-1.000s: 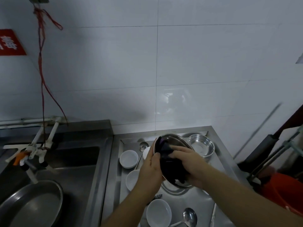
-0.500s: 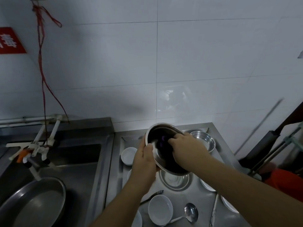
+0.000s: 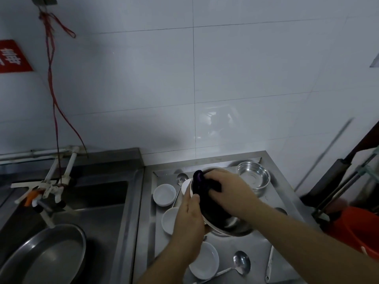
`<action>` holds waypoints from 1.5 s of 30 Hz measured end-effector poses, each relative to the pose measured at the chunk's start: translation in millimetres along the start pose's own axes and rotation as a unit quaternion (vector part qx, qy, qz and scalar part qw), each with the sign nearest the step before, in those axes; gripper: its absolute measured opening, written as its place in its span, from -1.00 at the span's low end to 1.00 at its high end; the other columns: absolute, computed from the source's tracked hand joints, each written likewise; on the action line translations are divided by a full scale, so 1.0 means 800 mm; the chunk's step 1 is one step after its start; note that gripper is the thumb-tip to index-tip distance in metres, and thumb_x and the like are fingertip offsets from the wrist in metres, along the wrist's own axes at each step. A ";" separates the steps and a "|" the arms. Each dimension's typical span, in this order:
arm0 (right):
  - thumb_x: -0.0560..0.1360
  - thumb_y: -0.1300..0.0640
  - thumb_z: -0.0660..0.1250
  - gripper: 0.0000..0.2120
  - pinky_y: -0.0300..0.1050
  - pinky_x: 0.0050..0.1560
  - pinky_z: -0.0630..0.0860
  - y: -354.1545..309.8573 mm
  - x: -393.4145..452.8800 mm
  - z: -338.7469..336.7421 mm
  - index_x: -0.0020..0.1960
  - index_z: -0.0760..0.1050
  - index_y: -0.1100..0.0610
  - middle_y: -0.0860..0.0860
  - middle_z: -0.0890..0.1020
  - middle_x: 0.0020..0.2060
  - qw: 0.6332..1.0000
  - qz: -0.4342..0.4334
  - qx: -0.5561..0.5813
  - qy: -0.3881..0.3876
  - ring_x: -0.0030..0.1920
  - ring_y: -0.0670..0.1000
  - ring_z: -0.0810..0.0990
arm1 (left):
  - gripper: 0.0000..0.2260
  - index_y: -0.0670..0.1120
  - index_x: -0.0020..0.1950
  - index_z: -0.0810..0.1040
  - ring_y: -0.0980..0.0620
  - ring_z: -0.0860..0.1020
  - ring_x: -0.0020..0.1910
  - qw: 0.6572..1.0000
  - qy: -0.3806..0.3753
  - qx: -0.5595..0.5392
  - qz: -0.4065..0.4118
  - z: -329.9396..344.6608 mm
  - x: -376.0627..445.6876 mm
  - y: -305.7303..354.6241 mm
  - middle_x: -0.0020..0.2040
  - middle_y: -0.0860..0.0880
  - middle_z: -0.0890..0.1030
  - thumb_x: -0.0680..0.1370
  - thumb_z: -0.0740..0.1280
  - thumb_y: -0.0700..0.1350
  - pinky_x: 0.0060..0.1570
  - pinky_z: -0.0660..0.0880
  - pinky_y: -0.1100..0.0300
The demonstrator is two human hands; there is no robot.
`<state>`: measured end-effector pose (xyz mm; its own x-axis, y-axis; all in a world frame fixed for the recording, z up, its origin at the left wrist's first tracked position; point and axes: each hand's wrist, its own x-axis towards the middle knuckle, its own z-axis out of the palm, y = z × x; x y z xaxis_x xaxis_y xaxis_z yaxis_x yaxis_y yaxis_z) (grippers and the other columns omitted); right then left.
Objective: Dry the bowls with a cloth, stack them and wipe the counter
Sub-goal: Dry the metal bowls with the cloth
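Observation:
My left hand (image 3: 189,217) grips the near rim of a steel bowl (image 3: 227,226) held tilted above the steel counter (image 3: 254,244). Inside it, my right hand (image 3: 229,189) presses a dark purple cloth (image 3: 202,182) against the bowl's wall; the cloth spills over the far rim. A stack of steel bowls (image 3: 253,176) stands at the back right. White bowls sit on the counter: one at back left (image 3: 164,194), one (image 3: 169,220) beside my left wrist, one near the front (image 3: 205,260).
A ladle (image 3: 241,263) lies at the counter's front, a spoon (image 3: 181,178) at the back. Left is a sink (image 3: 98,201) with a large steel pan (image 3: 45,255) and white taps (image 3: 51,187). An orange bucket (image 3: 356,228) and mop handles stand to the right.
The bowl has dropped lower and tilted flatter toward the counter. My right hand has moved round inside it, pushing the cloth up over the far rim.

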<state>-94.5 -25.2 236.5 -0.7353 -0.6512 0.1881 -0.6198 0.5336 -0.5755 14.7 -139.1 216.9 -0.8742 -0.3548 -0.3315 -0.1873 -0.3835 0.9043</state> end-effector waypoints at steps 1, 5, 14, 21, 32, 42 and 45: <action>0.55 0.16 0.36 -0.63 -0.16 0.28 0.52 0.005 0.004 -0.003 0.34 0.61 -0.05 -0.15 0.64 0.26 0.996 -0.038 -0.073 -0.020 0.24 -0.08 0.59 | -0.65 0.30 0.43 0.50 -0.08 0.69 0.21 1.000 0.007 0.004 0.009 0.001 0.000 -0.001 0.25 -0.01 0.69 0.76 0.10 -0.04 0.00 0.72 -0.11; 0.62 0.13 0.22 -0.63 0.07 0.24 0.56 0.004 0.012 -0.013 0.40 0.56 -0.01 -0.02 0.58 0.31 0.975 -0.032 -0.198 -0.090 0.28 0.11 0.57 | -0.65 0.31 0.36 0.55 -0.08 0.71 0.14 0.998 0.041 0.017 0.044 -0.003 0.007 0.003 0.20 -0.01 0.70 0.76 0.09 -0.03 -0.11 0.70 0.00; 0.52 -0.09 0.27 -0.72 -0.15 -0.04 0.57 -0.011 -0.001 -0.007 0.17 0.62 -0.08 -0.08 0.68 -0.12 0.957 0.125 -0.004 -0.261 -0.06 -0.06 0.66 | -0.60 0.21 0.59 0.37 0.00 0.51 0.43 0.982 0.015 0.140 0.126 -0.014 0.008 0.001 0.42 -0.01 0.57 0.77 0.09 -0.06 0.47 0.45 -0.14; 0.55 0.10 0.30 -0.83 0.15 0.07 0.68 -0.024 -0.005 0.014 -0.01 0.67 -0.04 -0.03 0.74 -0.15 0.937 0.216 0.272 0.048 -0.04 0.06 0.71 | -0.61 0.25 0.57 0.37 0.22 0.54 0.36 0.970 -0.011 0.178 0.163 -0.007 -0.004 -0.007 0.35 0.22 0.60 0.78 0.08 -0.06 0.38 0.52 0.18; 0.54 -0.21 0.38 -0.41 0.18 -0.01 0.70 0.004 0.014 -0.006 0.17 0.63 0.34 0.25 0.75 0.04 0.615 0.436 0.656 0.049 0.00 0.26 0.76 | -0.38 0.56 0.56 0.05 0.26 0.49 0.29 0.857 -0.109 0.431 0.260 -0.043 0.007 -0.022 0.47 0.10 0.32 0.70 0.20 -0.02 0.25 0.46 0.45; 0.53 0.08 0.47 -0.69 0.17 0.02 0.71 0.013 0.002 0.004 0.19 0.65 0.25 0.21 0.76 0.04 0.647 0.372 0.657 0.104 0.00 0.20 0.78 | -0.45 0.46 0.44 0.23 0.41 0.29 0.43 0.898 0.029 0.356 0.257 -0.066 0.028 -0.013 0.47 0.46 0.23 0.49 0.35 0.28 0.26 0.35 0.43; 0.57 0.06 0.44 -0.70 0.17 0.15 0.68 0.014 -0.003 0.004 0.22 0.65 0.22 0.19 0.75 0.09 0.625 0.357 0.680 0.136 0.08 0.18 0.76 | -0.82 0.14 0.11 0.51 0.01 0.57 0.01 0.970 0.159 0.171 0.070 -0.059 0.028 -0.015 0.11 0.02 0.59 0.64 0.26 0.21 -0.12 0.45 0.18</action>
<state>-98.8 -19.7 227.3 -0.8250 -0.2942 -0.4825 0.5650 -0.4379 -0.6993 18.0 -182.6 186.3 -0.7302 -0.6479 -0.2169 -0.2627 -0.0268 0.9645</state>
